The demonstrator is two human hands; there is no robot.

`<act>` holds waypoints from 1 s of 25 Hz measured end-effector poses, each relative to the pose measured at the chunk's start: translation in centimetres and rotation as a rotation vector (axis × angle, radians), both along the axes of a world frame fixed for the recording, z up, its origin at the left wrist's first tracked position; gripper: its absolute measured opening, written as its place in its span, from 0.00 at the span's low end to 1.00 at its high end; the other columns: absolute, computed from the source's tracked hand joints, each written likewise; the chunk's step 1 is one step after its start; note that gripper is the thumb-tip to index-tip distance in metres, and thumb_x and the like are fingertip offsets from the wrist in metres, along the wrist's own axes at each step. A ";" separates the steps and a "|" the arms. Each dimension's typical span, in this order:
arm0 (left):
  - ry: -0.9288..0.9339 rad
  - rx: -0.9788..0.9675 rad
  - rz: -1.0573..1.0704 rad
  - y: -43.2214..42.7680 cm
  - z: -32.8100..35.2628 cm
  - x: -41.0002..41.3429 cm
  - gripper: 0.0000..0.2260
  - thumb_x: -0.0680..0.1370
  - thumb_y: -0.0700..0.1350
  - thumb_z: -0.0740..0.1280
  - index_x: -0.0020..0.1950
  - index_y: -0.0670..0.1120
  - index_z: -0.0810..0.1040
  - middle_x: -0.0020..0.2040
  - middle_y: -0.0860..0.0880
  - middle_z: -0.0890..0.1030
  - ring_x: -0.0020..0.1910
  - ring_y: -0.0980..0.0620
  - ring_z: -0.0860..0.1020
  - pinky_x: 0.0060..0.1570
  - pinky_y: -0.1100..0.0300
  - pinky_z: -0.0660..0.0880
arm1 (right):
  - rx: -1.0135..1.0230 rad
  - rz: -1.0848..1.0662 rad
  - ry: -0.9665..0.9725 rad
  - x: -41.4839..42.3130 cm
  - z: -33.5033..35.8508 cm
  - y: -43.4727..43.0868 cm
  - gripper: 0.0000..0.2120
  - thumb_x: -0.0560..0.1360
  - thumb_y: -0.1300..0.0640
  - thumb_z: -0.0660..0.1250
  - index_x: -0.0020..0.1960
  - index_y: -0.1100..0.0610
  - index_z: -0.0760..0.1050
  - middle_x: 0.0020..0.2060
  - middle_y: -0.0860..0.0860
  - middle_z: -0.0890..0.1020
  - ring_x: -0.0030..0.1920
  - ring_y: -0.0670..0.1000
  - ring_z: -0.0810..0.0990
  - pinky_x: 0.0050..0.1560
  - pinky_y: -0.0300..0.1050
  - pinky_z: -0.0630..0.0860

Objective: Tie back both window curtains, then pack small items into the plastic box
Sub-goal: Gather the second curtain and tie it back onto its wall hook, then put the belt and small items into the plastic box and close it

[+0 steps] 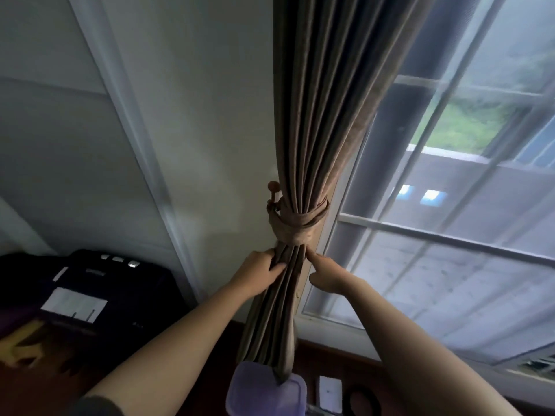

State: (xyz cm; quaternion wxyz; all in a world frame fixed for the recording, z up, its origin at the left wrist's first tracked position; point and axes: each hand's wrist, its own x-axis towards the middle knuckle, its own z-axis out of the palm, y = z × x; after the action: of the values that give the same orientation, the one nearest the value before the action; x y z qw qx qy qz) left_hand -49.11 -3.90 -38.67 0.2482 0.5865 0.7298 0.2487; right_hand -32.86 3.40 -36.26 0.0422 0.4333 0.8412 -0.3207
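Left hand (261, 271) grips the curtain (315, 130): fingers curled round the left side of the gathered folds, thumb across the front, just below the tieback (300, 226). Right hand (329, 276) is on the right side of the same bundle, index finger straight, tip touching the cloth right under the tieback's lower edge, thumb sticking out. I can't see its other fingers, so I can't tell if it holds anything. The tieback wraps round the brown curtain and runs left to a knobbed wall hook (273, 193). The curtain hangs bunched between the white wall (210, 115) on the left and the window (450, 241) on the right. Near me, at the bottom edge, the purplish plastic box (264, 391) sits under the curtain's hem; touching or just apart, I can't tell. Right of the box is a small white flat item (330, 393), then a dark round thing (360, 400), blurred. Low at the left, a dark case (105, 283).
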 end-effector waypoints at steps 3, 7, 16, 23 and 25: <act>-0.001 0.013 0.073 -1.6 -0.1 0.9 0.12 0.78 0.49 0.63 0.54 0.42 0.78 0.40 0.45 0.82 0.45 0.42 0.80 0.41 0.59 0.73 | 0.000 0.017 -0.058 0.6 -1.2 0.2 0.40 0.72 0.69 0.56 0.77 0.55 0.39 0.71 0.62 0.65 0.65 0.61 0.71 0.58 0.47 0.70; -0.005 0.005 0.214 -5.6 -2.2 2.0 0.21 0.80 0.48 0.60 0.71 0.42 0.66 0.64 0.41 0.76 0.64 0.43 0.74 0.63 0.54 0.71 | -0.054 -0.106 -0.035 2.7 -4.1 -2.7 0.39 0.74 0.67 0.57 0.77 0.59 0.38 0.75 0.61 0.57 0.72 0.60 0.61 0.68 0.48 0.63; -0.011 -0.234 0.126 -13.9 -11.7 3.7 0.24 0.81 0.49 0.58 0.75 0.42 0.60 0.66 0.38 0.73 0.65 0.41 0.72 0.63 0.52 0.71 | -0.199 -0.315 -0.024 8.9 -15.7 -13.9 0.35 0.74 0.66 0.58 0.76 0.62 0.45 0.76 0.58 0.53 0.75 0.55 0.55 0.70 0.42 0.57; 0.006 -0.457 0.148 -18.1 -31.8 5.3 0.23 0.80 0.50 0.58 0.74 0.44 0.63 0.68 0.41 0.72 0.66 0.42 0.72 0.63 0.55 0.69 | -0.270 -0.407 -0.073 11.2 -35.4 -18.4 0.32 0.76 0.56 0.62 0.75 0.63 0.52 0.73 0.58 0.63 0.72 0.57 0.63 0.65 0.46 0.65; 0.032 -0.480 0.174 -18.1 -38.2 5.0 0.23 0.80 0.51 0.57 0.74 0.44 0.63 0.67 0.40 0.74 0.64 0.42 0.73 0.60 0.54 0.71 | -0.238 -0.447 -0.074 11.5 -42.1 -17.7 0.35 0.76 0.53 0.61 0.76 0.61 0.49 0.73 0.59 0.63 0.71 0.57 0.64 0.64 0.49 0.67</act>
State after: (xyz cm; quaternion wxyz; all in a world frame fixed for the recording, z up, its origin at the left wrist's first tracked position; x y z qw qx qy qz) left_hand -44.07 -22.00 -76.84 0.3465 0.4498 0.8193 0.0796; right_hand -21.32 -14.32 -78.40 0.0517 0.6121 0.6786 -0.4028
